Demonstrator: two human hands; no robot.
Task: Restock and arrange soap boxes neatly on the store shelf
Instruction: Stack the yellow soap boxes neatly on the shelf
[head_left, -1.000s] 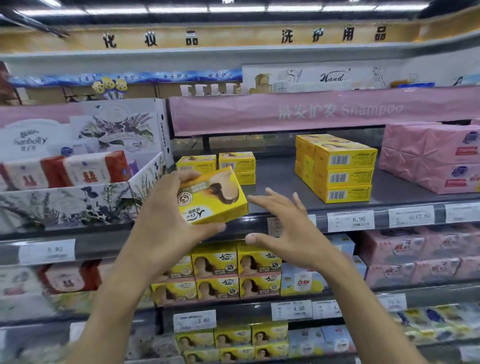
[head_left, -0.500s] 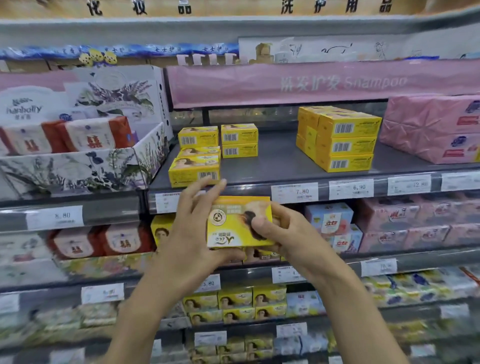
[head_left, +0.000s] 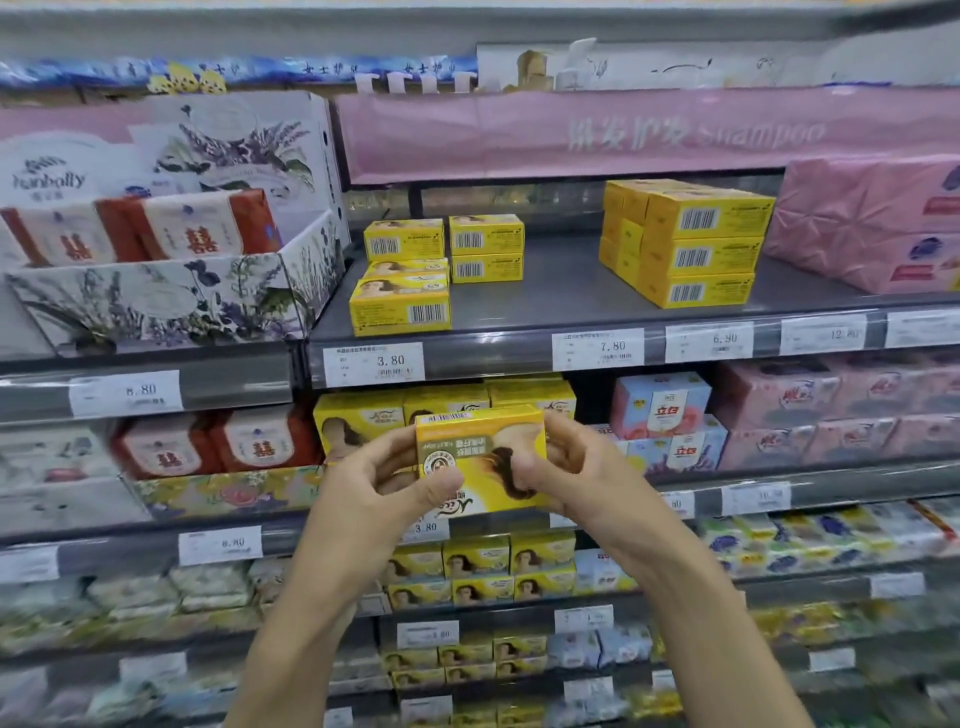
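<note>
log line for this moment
left hand: holds yellow soap box | right hand: holds it too | box: not yet shelved

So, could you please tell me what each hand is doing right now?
Left hand: grips the yellow cardboard soap box.
Right hand: grips the same box.

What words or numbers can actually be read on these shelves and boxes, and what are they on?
"Shampoo": pink banner.
"hanbolly": white display carton, left.
"8.80": first price tag on the upper shelf edge.
"3.80": second tag.
"7.80": third tag.
"6.90": fourth tag.
"立白": blue boxes.
Held yellow box: print upside down, too blurred to read.
Banner's Chinese characters and the remaining tags: too blurred.
</note>
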